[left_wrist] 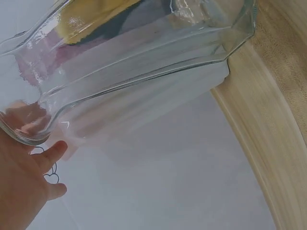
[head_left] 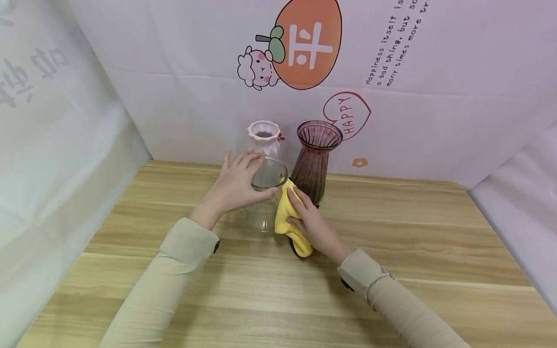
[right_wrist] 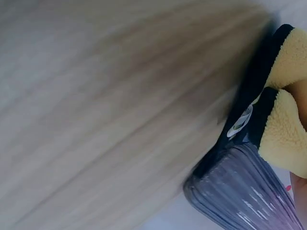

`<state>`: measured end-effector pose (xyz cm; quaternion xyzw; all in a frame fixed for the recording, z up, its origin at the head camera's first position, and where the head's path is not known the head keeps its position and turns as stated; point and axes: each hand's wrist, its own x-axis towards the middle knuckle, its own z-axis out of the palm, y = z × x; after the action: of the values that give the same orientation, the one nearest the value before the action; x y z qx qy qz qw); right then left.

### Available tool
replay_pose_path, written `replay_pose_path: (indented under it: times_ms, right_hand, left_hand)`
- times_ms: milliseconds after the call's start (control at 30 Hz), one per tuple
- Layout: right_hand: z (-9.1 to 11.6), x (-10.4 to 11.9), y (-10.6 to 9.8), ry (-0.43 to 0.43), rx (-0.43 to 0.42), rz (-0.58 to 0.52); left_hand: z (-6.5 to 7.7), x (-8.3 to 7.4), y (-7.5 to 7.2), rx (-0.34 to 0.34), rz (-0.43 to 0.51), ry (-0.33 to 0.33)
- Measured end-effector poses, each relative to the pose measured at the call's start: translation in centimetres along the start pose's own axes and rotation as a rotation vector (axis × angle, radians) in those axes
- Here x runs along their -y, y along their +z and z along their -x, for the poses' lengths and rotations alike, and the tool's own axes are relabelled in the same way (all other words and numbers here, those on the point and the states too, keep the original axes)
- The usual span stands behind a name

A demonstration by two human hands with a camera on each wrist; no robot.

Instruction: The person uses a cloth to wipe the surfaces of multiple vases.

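A clear glass vase point(head_left: 261, 217) stands upright near the middle of the table, its wide mouth facing up. My left hand point(head_left: 237, 186) holds it around the rim, thumb on the near side and fingers spread at the far side. In the left wrist view, two fingertips point(left_wrist: 57, 190) extend past the mouth of the vase. My right hand point(head_left: 311, 222) grips a yellow cloth point(head_left: 285, 212) with a dark edge, bunched against the right side of the clear vase. In the right wrist view, the cloth point(right_wrist: 283, 134) shows its fluffy face and dark trim.
Just behind the cloth stands a ribbed purple glass vase point(head_left: 311, 169). A white pleated vase point(head_left: 264, 137) with a small red ornament is at the back, partly hidden by my left hand. The wooden table point(head_left: 413, 232) ends at a printed white backdrop point(head_left: 196, 96).
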<state>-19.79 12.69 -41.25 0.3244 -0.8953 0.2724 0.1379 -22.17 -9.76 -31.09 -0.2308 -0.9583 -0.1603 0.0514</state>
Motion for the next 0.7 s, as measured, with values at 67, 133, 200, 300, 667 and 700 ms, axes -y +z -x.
replay_pose_path:
  times_ms: [67, 133, 200, 300, 667, 700]
  right_hand:
    - [-0.26, 0.22, -0.01, -0.044, -0.068, -0.019]
    - [-0.46, 0.42, -0.03, -0.072, -0.125, -0.019]
    - [-0.65, 0.63, -0.08, -0.081, -0.159, -0.025]
    - [-0.81, 0.92, -0.18, -0.049, -0.149, -0.036]
    - [-0.10, 0.30, -0.01, 0.096, 0.082, -0.008]
    - [0.08, 0.18, 0.03, 0.107, 0.101, -0.006]
  left_hand:
    - [0.00, 0.00, -0.03, 0.007, 0.005, 0.007]
    - [0.00, -0.02, -0.07, 0.017, 0.008, 0.018]
    - [0.02, -0.04, -0.08, 0.028, 0.018, 0.026]
    - [0.09, -0.05, -0.06, 0.040, 0.030, 0.039]
    - [0.11, 0.16, 0.35, 0.007, 0.086, 0.006]
    - [0.14, 0.15, 0.37, 0.005, 0.092, 0.001]
